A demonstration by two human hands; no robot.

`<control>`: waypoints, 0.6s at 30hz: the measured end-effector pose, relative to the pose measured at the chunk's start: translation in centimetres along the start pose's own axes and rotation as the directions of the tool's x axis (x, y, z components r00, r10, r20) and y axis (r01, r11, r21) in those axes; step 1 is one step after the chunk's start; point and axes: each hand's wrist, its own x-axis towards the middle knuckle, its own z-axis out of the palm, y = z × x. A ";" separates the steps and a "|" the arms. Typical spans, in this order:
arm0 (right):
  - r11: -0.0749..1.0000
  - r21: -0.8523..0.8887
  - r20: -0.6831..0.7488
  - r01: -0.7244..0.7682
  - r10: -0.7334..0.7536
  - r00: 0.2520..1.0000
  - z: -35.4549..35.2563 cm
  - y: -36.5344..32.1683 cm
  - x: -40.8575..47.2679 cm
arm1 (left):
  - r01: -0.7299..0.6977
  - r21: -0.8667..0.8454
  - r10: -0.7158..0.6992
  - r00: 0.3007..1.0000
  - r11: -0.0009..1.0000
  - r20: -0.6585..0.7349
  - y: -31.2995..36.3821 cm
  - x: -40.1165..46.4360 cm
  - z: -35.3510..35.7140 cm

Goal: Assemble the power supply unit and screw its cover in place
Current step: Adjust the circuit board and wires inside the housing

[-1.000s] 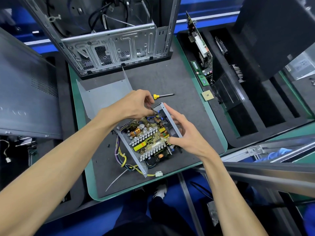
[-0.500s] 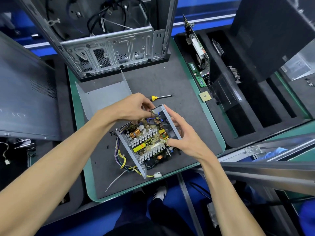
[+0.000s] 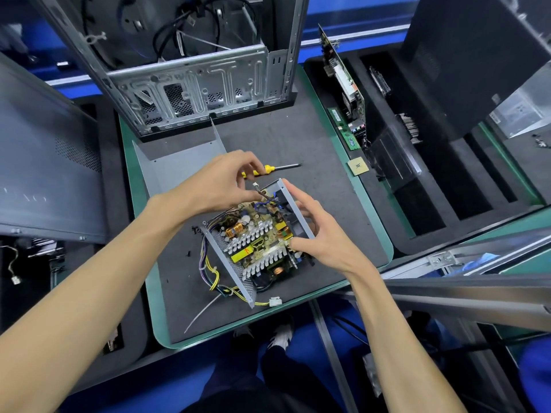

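Note:
The open power supply unit (image 3: pixel 256 245) lies on the dark mat, its circuit board, heat sinks and coils exposed. My right hand (image 3: pixel 316 234) grips its right metal wall, fingers along the rim and thumb on the board side. My left hand (image 3: pixel 220 183) hovers over the unit's far corner and pinches a thin wire with a small white connector (image 3: pixel 255 184). The grey bent cover plate (image 3: pixel 179 162) lies behind my left hand. A yellow-handled screwdriver (image 3: pixel 274 169) lies on the mat just beyond the unit, partly hidden by my left fingers.
An empty computer case (image 3: pixel 202 84) stands at the mat's far edge. A grey side panel (image 3: pixel 44 162) leans at left. Foam trays (image 3: pixel 447 186) at right hold circuit boards, a memory stick and a CPU chip (image 3: pixel 357 166). Cable bundle and white plug (image 3: pixel 275 301) trail off the unit's near side.
My left hand has lifted from the unit's far corner, drawing the thin wire with the white connector up and out. My right hand keeps its grip on the wall.

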 end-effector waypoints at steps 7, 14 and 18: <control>1.000 -0.010 0.008 0.002 -0.002 1.000 0.1 -0.1 0.3 | -0.178 0.056 0.182 0.980 0.982 -0.079 0.4 -1.5 -0.5; 1.000 -0.018 0.001 0.005 -0.005 1.000 0.1 -0.3 0.1 | -0.089 0.088 0.094 0.994 0.992 -0.055 0.5 -1.2 0.4; 1.000 -0.025 -0.012 -0.002 0.002 1.000 0.2 -0.2 -0.2 | 0.022 -0.010 -0.022 0.999 1.000 -0.035 0.3 -1.1 1.1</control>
